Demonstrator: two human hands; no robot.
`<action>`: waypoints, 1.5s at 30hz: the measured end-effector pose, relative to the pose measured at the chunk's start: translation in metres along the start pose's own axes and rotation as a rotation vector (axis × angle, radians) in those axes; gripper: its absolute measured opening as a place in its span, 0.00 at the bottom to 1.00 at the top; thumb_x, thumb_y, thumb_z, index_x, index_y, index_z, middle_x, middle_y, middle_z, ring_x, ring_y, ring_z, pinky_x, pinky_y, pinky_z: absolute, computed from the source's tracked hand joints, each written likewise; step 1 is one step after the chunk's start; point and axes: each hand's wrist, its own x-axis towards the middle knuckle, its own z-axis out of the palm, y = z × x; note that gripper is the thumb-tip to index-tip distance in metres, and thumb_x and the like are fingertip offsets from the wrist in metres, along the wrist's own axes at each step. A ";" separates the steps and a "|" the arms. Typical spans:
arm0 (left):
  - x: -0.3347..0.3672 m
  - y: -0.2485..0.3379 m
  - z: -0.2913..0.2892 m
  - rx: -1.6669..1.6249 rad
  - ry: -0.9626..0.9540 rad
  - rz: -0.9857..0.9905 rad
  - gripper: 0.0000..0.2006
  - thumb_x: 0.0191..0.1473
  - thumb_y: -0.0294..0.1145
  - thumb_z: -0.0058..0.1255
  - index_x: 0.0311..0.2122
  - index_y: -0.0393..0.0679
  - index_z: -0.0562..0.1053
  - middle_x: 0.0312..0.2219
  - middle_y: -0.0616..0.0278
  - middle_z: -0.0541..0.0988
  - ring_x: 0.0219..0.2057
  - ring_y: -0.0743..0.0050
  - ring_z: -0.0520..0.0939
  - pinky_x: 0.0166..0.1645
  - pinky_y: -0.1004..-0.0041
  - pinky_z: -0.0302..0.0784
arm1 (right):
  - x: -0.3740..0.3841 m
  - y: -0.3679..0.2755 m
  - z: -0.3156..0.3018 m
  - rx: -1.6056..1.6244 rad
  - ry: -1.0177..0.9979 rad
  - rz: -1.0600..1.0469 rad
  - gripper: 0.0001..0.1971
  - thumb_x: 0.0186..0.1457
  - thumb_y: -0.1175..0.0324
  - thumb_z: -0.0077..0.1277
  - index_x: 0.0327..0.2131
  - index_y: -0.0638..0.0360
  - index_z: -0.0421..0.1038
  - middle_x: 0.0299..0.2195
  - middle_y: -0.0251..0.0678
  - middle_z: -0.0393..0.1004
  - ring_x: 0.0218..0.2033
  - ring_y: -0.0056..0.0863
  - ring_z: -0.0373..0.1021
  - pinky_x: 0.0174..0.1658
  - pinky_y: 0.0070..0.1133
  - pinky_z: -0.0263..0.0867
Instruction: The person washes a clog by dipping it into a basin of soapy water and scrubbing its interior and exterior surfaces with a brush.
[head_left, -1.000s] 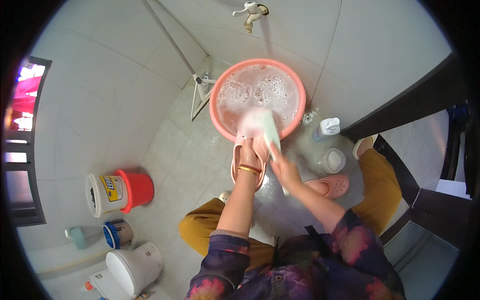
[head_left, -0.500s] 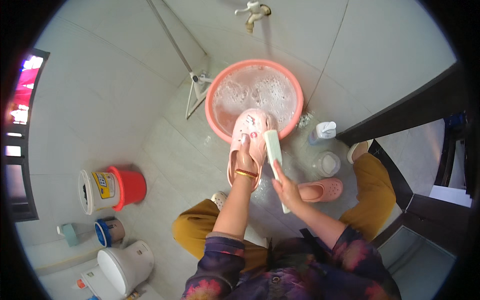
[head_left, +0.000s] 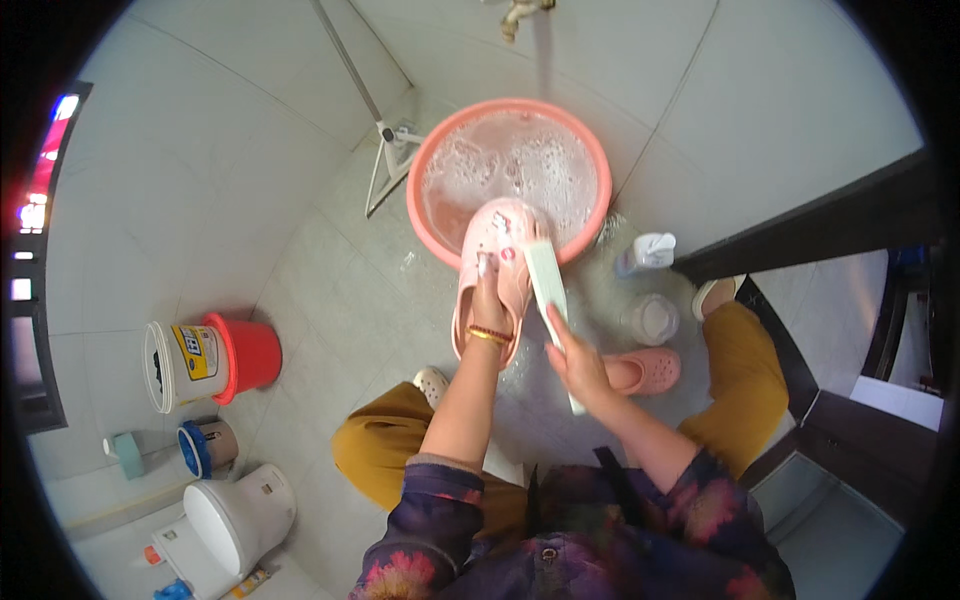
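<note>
Over the near rim of a pink basin (head_left: 425,225) of sudsy water, I hold a pink clog (head_left: 507,222) with its toe toward the water. My left hand (head_left: 487,295) reaches into the clog's opening and grips it, the thumb on top near the small charms. A pale scrubbing brush (head_left: 546,280) is in my right hand (head_left: 580,365), fingers wrapped round its handle. The brush's head lies against the clog's right side; its bristles are mostly hidden. A second pink clog (head_left: 655,371) rests on the floor just beyond my right hand.
Right of the basin stand a white-topped bottle (head_left: 648,254) and a clear round container (head_left: 655,318). A folding metal stand (head_left: 390,160) leans by the left wall. A tap (head_left: 522,15) juts above. Buckets (head_left: 250,355) and a toilet (head_left: 235,520) are at left.
The view has shifted slightly, so the tap sits higher in it. The clog and both hands keep nearly the same pose, with the brush still against the clog's right side.
</note>
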 end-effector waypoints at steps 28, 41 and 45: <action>0.007 0.005 -0.025 0.163 -0.110 0.014 0.27 0.57 0.39 0.37 0.57 0.34 0.50 0.54 0.55 0.58 0.55 0.64 0.61 0.58 0.72 0.55 | 0.131 -0.045 -0.028 -0.522 -0.522 -0.100 0.35 0.46 0.70 0.47 0.57 0.29 0.49 0.20 0.44 0.68 0.21 0.40 0.68 0.26 0.33 0.63; 0.014 0.012 -0.015 0.394 -0.108 0.073 0.23 0.53 0.27 0.45 0.54 0.37 0.58 0.47 0.60 0.66 0.49 0.71 0.67 0.52 0.76 0.64 | 0.160 -0.048 -0.050 -0.816 -0.502 -0.357 0.29 0.48 0.68 0.44 0.54 0.25 0.56 0.23 0.42 0.67 0.25 0.37 0.70 0.27 0.30 0.65; 0.017 0.024 -0.056 0.532 -0.080 0.230 0.26 0.51 0.25 0.46 0.55 0.38 0.55 0.48 0.60 0.66 0.49 0.71 0.67 0.52 0.74 0.63 | 0.169 -0.075 -0.061 -0.842 -0.647 -0.128 0.21 0.53 0.64 0.41 0.51 0.30 0.61 0.30 0.43 0.70 0.31 0.39 0.70 0.32 0.30 0.66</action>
